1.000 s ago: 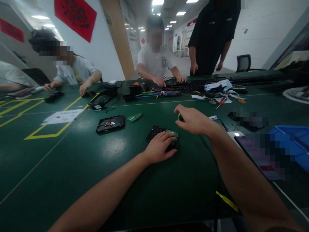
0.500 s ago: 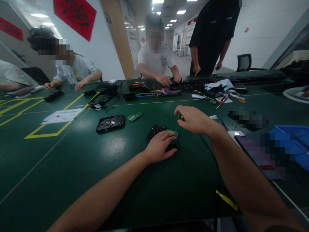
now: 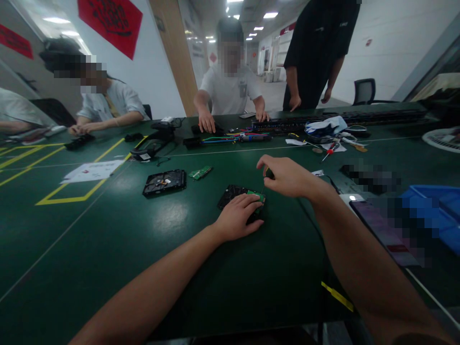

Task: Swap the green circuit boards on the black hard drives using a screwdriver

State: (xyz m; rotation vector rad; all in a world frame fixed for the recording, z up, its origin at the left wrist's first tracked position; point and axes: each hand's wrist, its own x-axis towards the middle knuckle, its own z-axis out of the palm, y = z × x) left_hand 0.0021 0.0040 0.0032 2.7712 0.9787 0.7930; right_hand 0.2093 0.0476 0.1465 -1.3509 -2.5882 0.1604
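A hard drive [image 3: 230,195] lies on the green table in front of me, with part of its green circuit board [image 3: 261,197] showing. My left hand [image 3: 240,215] rests over it, fingers stretched across the board and thumb apart on the near side; it covers much of the drive. Above the drive's right end, my right hand [image 3: 285,176] is closed on a small screwdriver [image 3: 270,174]. The handle is mostly hidden by the fingers, and the thin shaft points down at the board's edge. I cannot make out the tip.
Another hard drive [image 3: 164,182] and a loose green circuit board [image 3: 201,172] lie farther left. A red screwdriver [image 3: 329,152], wires [image 3: 223,140] and a long black rack part [image 3: 323,122] are at the back. A blue tray [image 3: 434,206] stands right. Co-workers sit across.
The screwdriver handle has turned slightly in my right hand; the left stays put. Across the table, a co-worker's hand has moved left to dark parts. Another co-worker's hands have come together.
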